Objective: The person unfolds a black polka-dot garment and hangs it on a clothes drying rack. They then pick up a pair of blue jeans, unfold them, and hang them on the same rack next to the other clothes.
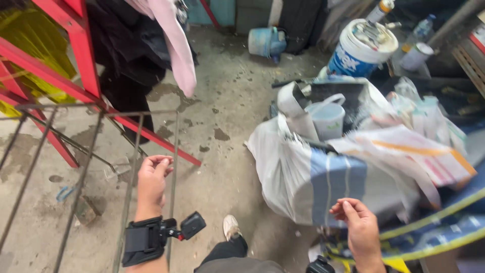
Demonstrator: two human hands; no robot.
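The concrete floor (227,101) is grey, with dark wet spots. It carries everything here.

A red metal frame (76,55) stands at the left edge of the floor. A thin wire rack (96,151) leans in front of it.

A big white sack (288,172) with a blue stripe sits at the right side of the floor. It is stuffed with plastic bags and a small see-through cup (328,119). It looks soft and crinkly (maybe slippery too), so its bunched top would likely be the best place to take hold. I think it is bulky but not very heavy.

A white bucket (361,48) full of tools stands at the far right corner.

The left hand (151,179) is beside a thin bar of the rack. Its fingers curl in, and it holds nothing I can see. A black wrist strap (146,237) carries a small camera.

The right hand (358,222) is just in front of the sack. Its finger and thumb pinch together, maybe on something tiny; I cannot tell what.
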